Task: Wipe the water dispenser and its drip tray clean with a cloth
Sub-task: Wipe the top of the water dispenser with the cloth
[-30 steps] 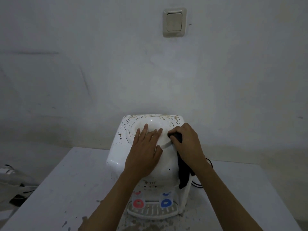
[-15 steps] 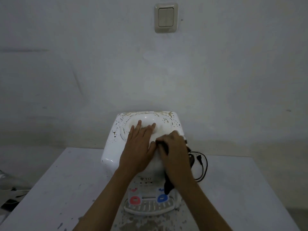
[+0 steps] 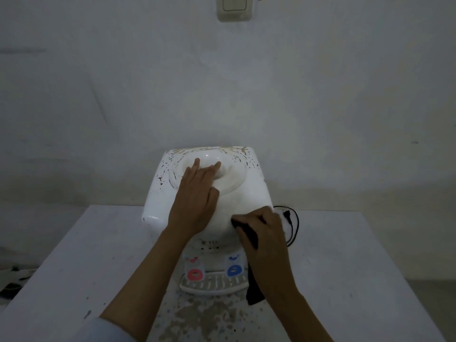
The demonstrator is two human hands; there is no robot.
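Head view looks down on a white water dispenser [image 3: 249, 191] standing on a pale, paint-speckled bench [image 3: 98, 255] against a grey wall [image 3: 320, 95]. The dispenser's top is flecked with brown and dark specks, thickest along its 12 o'clock edge and 9 o'clock side, around a round recessed well [image 3: 229, 176].

The left hand [image 3: 195, 203] lies flat on the dispenser's top, its grip spread, straight fingers [image 3: 197, 164] reaching toward 12 o'clock into the well and holding nothing.

The right hand [image 3: 265, 240] sits at the dispenser's front corner toward 4 o'clock, its grip curled round a black cloth [image 3: 249, 236] and pressing it against the white casing. A loose tail of the cloth hangs down past the wrist, ending just beside the drip tray at its 3 o'clock side.

On the front face, below a small logo, sit a red tap [image 3: 195, 272] toward 7 o'clock and a blue tap [image 3: 234, 269] toward 5 o'clock. The slotted white drip tray [image 3: 212, 285] lies directly under them on the bench.

A black power cord [image 3: 292, 223] loops on the bench at the dispenser's 3 o'clock side, just beyond the right hand. A cream wall switch [image 3: 234, 7] is mounted high on the wall at 12 o'clock.
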